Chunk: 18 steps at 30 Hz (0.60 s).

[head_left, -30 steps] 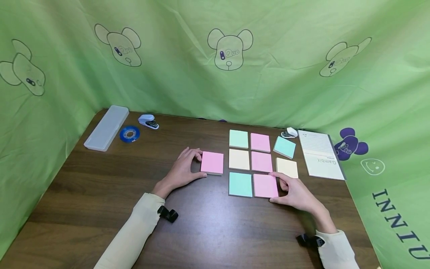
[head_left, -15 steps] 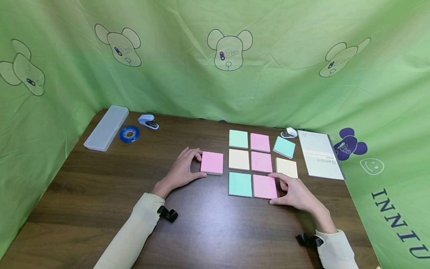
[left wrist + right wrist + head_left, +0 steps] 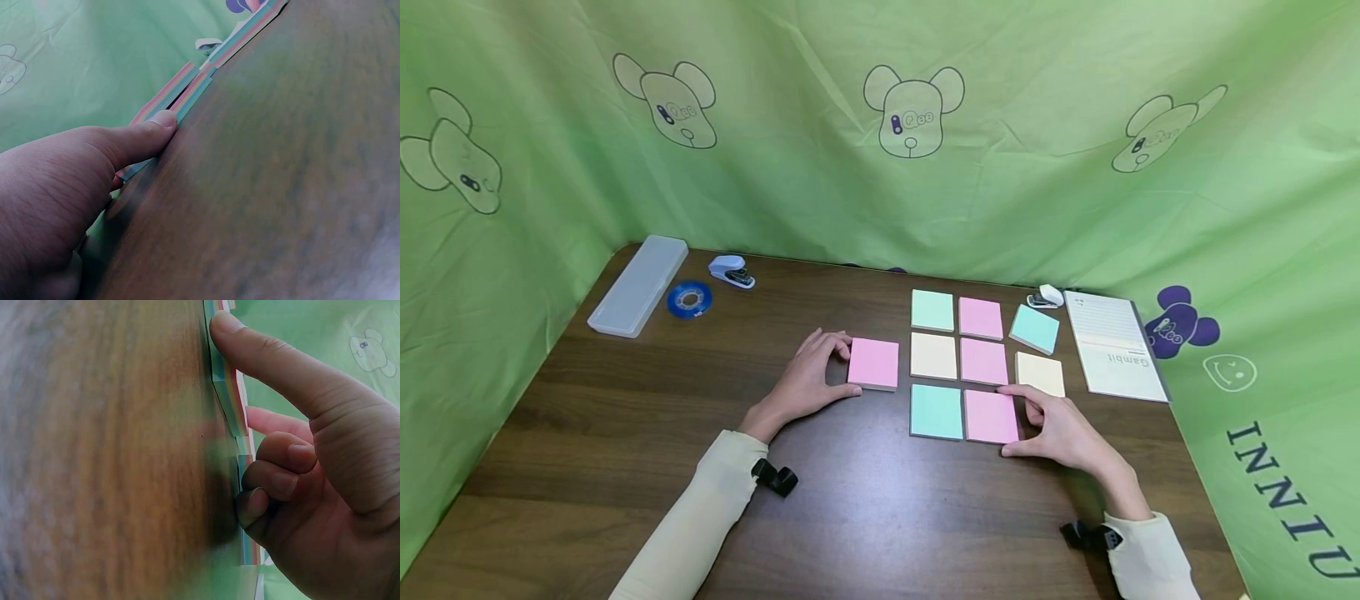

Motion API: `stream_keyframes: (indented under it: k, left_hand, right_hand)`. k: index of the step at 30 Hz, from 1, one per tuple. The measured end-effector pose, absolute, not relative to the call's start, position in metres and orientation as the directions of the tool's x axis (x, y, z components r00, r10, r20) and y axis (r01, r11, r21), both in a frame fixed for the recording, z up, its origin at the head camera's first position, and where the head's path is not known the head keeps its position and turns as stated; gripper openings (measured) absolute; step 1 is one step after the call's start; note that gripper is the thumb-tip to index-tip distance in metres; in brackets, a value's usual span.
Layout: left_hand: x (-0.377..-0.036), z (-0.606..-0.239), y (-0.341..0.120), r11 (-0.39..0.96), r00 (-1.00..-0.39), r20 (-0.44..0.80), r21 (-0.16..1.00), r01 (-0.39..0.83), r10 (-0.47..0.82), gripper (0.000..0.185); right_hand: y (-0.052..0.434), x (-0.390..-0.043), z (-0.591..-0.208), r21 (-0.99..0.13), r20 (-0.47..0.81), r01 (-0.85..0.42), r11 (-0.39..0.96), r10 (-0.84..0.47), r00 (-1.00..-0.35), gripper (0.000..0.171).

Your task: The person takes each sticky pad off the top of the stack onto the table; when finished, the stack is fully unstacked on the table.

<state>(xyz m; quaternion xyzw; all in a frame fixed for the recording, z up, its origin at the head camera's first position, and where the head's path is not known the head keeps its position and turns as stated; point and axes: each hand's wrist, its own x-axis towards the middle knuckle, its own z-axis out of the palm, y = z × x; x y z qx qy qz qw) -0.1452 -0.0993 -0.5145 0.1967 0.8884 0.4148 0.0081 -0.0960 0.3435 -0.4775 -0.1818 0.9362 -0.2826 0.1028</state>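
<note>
My left hand (image 3: pixel 806 377) holds a pink sticky-note pad (image 3: pixel 873 364) by its front and back edges, thumb at the near side. In the left wrist view the thumb (image 3: pixel 164 119) lies against the striped side of the pads. With thumb and index finger, my right hand (image 3: pixel 1063 429) pinches another pink pad (image 3: pixel 991 417) at the front right of a block of pads; its other fingers (image 3: pixel 275 478) are curled in. Left of that pad sits a mint pad (image 3: pixel 936 412). Behind them lie a cream pad (image 3: pixel 933 356) and a pink pad (image 3: pixel 983 361).
At the back of the block are a mint pad (image 3: pixel 932 310) and a pink pad (image 3: pixel 981 317). A tilted teal pad (image 3: pixel 1035 328), cream pad (image 3: pixel 1040 373), white stapler (image 3: pixel 1046 297) and notebook (image 3: pixel 1116 346) lie right. Far left: a case (image 3: pixel 638 286), blue tape roll (image 3: pixel 689 298), stapler (image 3: pixel 732 271).
The pink pad in my right hand has shifted very slightly left and toward me since the earliest frame. My left hand and its pad stay in place.
</note>
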Motion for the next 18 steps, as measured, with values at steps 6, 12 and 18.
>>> stream_keyframes:
  k: [6,12,18]
  left_hand:
    - [-0.1447,-0.5145,-0.0994,0.578,-0.925,0.142,0.744,0.335,0.353,0.055]
    - [-0.1448,-0.5146,-0.0998,0.580,-0.925,0.143,0.742,0.336,0.353,0.055]
    - [-0.1455,-0.5137,-0.0998,0.580,-0.923,0.144,0.741,0.339,0.356,0.055]
  right_hand:
    - [0.3435,-0.0951,-0.4769,-0.576,-0.074,-0.288,0.765,-0.400,-0.914,0.086]
    - [0.3434,-0.0944,-0.4754,-0.579,-0.059,-0.299,0.759,-0.404,-0.913,0.084]
    - [0.3422,-0.0947,-0.4736,-0.579,0.004,-0.336,0.743,-0.409,-0.912,0.079]
